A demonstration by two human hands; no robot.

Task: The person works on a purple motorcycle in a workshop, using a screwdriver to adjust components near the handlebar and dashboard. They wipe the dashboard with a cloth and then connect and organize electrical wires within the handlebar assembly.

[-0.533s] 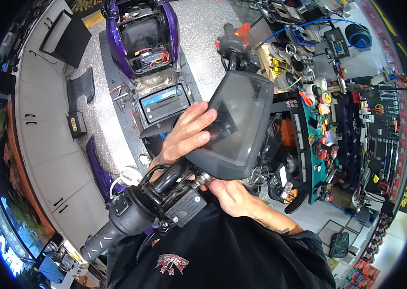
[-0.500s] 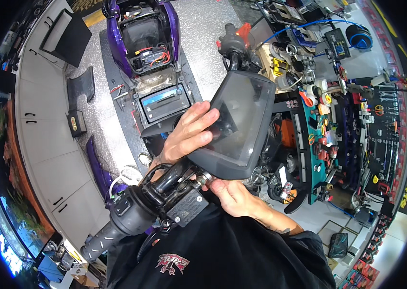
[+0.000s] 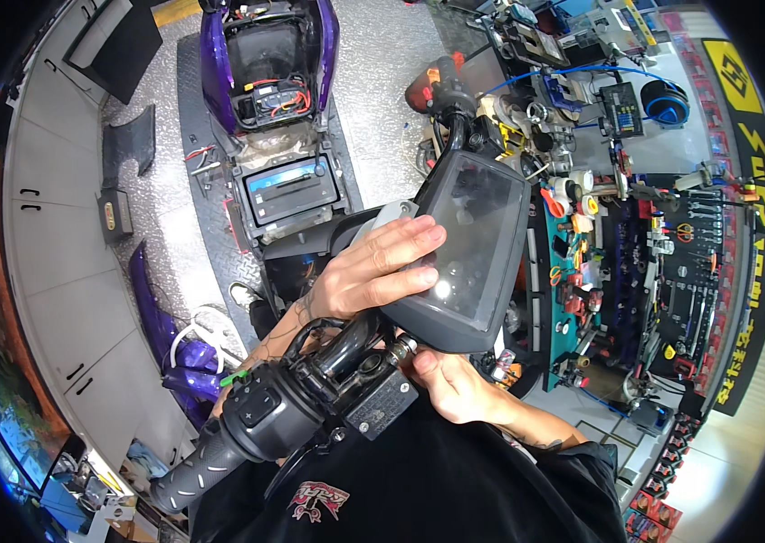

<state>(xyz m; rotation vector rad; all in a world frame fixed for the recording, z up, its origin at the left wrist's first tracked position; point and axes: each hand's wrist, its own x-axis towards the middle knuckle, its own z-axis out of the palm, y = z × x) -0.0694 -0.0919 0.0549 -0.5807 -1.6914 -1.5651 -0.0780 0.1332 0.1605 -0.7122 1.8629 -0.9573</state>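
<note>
- At the handlebar's (image 3: pixel 346 353) inner end, we find the dark-screened display (image 3: pixel 478 258), tilted and facing up; our left hand (image 3: pixel 378 271) lies over its left edge, fingers extended and slightly apart.
- Beneath the display's lower edge, our right hand (image 3: pixel 450 385) sits close to a metal fitting (image 3: pixel 403 348) beside the black fluid reservoir (image 3: pixel 382 407), its thumb uppermost.
- We judge the step in hand to be steadying or seating the display with the left hand while the right feels about underneath, perhaps at a mount or connector.
- We think the next move calls for keeping the display from tipping while the right fingers find their place by touch, without snagging the black cable (image 3: pixel 310 335) nearby.
- We cannot see the left thumb, so we cannot tell whether that hand grips the display or merely rests on it.
- We lose the right fingers behind the display and bar; whether they close on anything, we cannot tell.
- We cannot make out the display's underside or how it is fixed, and the pale grey piece (image 3: pixel 392 214) behind the left fingers is mostly covered.
</note>
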